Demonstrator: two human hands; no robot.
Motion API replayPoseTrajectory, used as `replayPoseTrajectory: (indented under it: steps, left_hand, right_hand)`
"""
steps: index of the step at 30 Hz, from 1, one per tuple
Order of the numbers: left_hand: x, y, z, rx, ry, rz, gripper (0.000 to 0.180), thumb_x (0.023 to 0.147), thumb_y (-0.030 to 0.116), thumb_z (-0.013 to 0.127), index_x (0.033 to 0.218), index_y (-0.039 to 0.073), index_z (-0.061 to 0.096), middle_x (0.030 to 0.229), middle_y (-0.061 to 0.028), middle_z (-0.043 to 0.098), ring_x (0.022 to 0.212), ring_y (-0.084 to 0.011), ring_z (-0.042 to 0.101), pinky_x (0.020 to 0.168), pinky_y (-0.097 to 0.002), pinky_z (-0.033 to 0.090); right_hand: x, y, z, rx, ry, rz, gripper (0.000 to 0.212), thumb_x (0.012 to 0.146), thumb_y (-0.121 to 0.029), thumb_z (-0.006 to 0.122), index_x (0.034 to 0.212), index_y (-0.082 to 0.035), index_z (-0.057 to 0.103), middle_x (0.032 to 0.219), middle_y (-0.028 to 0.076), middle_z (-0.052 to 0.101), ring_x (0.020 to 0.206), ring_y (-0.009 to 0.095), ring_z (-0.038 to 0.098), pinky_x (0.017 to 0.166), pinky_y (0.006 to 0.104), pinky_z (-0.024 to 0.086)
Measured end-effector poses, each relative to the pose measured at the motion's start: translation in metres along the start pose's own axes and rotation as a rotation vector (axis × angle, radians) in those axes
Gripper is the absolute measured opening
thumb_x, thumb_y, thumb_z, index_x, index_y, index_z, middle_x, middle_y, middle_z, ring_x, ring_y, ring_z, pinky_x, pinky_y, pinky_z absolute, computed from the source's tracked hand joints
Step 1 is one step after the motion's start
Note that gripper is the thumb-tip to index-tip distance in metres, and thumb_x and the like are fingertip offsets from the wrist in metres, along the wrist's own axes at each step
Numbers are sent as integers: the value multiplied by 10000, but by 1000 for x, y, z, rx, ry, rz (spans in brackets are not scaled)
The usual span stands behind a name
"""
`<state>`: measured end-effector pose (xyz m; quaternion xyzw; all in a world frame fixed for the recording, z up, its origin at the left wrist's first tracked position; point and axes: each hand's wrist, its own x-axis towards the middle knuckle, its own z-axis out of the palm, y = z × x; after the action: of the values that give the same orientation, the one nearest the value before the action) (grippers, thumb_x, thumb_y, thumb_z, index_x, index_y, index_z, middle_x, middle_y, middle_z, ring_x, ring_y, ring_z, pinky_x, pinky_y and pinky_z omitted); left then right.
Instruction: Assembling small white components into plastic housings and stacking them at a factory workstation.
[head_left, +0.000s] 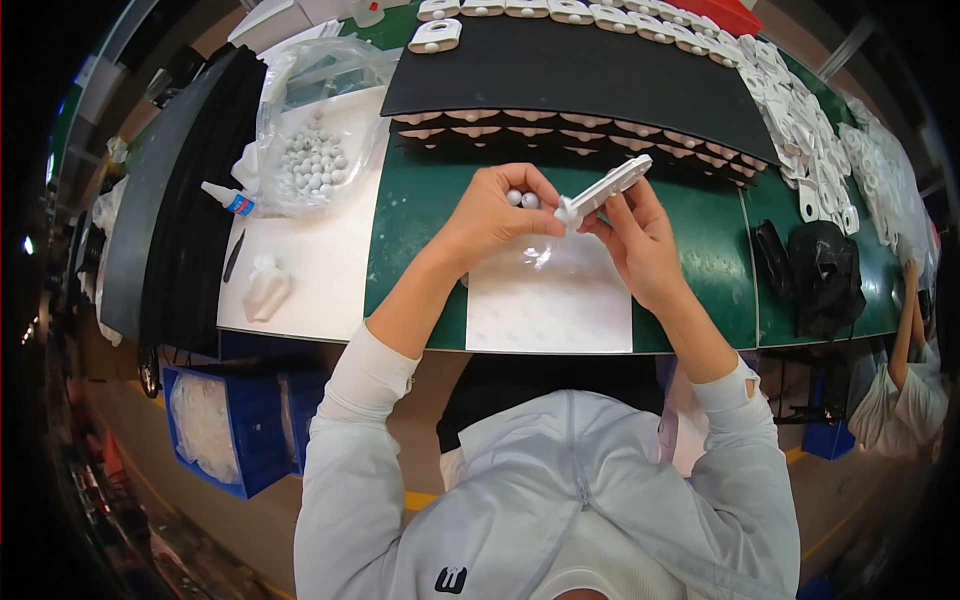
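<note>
My right hand (645,240) grips a white plastic part (610,188), long and flat with a rounded end, and holds it tilted above the table. My left hand (500,212) is closed around small white balls (522,199); two of them show between the curled fingers. Its thumb and fingertips meet the lower left end of the part, where a rounded white piece shows; whether this is a separate ball I cannot tell. Beneath both hands a white sheet (550,305) lies at the table's front edge.
On the left, a clear bag (318,160) of white balls lies by a small glue bottle (228,198). Stacked black boards (580,75) with white parts between them stand behind my hands. More white parts (805,140) and a black bundle (825,265) lie right. Another person's arm (907,325) shows far right.
</note>
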<state>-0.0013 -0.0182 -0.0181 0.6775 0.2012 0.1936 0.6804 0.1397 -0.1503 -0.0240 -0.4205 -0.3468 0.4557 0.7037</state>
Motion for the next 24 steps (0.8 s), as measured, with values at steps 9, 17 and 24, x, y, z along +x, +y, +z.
replayPoseTrajectory:
  steps: [9, 17, 24]
  left_hand:
    - [4, -3, -9, -517, 113, -16, 563, 789, 506, 575, 1098, 47, 473, 757, -1, 493, 521, -32, 349, 412, -162, 236]
    - [8, 0, -11, -620, 114, -230, 559, 861, 555, 417, 1087, 46, 462, 751, -4, 475, 513, -32, 332, 381, -149, 219]
    - [7, 3, -12, -613, 111, -248, 522, 877, 532, 416, 1080, 53, 463, 743, 1, 472, 508, -30, 330, 380, -152, 218]
  right_hand:
    - [100, -60, 30, -556, -107, -141, 300, 877, -199, 545, 1112, -15, 520, 822, 4, 572, 732, 62, 513, 687, 206, 434]
    - [236, -46, 18, -888, 12, 74, 222, 820, -209, 614, 905, -5, 634, 716, 9, 570, 618, 68, 510, 572, 189, 443]
    - [269, -37, 25, -824, 66, 153, 193, 765, -147, 683, 851, 19, 639, 678, 27, 585, 535, 77, 548, 504, 176, 485]
